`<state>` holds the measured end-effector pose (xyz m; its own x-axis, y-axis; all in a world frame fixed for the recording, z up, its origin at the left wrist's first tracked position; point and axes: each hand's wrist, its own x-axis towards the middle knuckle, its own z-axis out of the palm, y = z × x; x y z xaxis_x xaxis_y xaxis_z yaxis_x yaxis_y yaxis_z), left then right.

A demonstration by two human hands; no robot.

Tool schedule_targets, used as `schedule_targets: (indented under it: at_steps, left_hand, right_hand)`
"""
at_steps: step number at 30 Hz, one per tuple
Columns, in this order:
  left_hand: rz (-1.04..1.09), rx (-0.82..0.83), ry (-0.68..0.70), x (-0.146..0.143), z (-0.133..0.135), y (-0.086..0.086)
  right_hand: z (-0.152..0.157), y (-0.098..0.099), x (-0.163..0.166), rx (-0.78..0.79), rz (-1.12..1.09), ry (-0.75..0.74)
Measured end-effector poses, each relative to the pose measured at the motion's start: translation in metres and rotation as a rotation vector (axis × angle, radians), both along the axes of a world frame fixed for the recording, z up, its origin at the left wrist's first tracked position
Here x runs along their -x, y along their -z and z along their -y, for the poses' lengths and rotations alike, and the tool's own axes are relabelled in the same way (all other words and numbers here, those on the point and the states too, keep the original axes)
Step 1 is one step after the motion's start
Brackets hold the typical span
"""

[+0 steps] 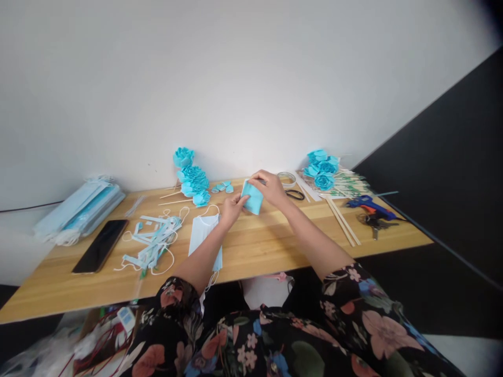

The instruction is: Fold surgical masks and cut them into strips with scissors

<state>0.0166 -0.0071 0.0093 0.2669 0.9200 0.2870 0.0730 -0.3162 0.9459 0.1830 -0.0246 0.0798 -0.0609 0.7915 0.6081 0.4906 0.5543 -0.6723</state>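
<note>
Both hands hold a small folded piece of light blue mask fabric (252, 198) just above the wooden table (267, 246). My left hand (232, 208) pinches its lower left edge. My right hand (269, 187) grips its top right corner, fingers closed. A whole blue face mask (200, 233) lies on the table under my left forearm. Behind the hands sit finished blue fabric flowers (192, 180) on sticks and a few small cut blue petals (223, 187).
A stack of face masks (78, 209), a black phone (101, 245) and a heap of cut mask strips and ear loops (155, 243) lie left. Right: tape roll (286, 179), scissors (294, 195), more blue flowers (323, 168), wooden sticks (342, 220), blue glue gun (371, 205), keys (373, 221).
</note>
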Motion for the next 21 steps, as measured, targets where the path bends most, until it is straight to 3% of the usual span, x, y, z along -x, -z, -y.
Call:
schedule_targets:
  at_steps: [6,15,21]
  left_hand:
    - [-0.036,0.066,0.078,-0.001,-0.001,0.001]
    - [-0.021,0.082,0.225,-0.004,0.003,0.002]
    - [-0.018,0.085,0.326,-0.001,0.004,-0.001]
  right_hand:
    - [0.009,-0.011,-0.017,-0.027,-0.151,0.099]
    - [0.018,-0.005,-0.024,0.037,-0.212,0.184]
    - [0.02,-0.002,-0.025,0.081,-0.114,0.158]
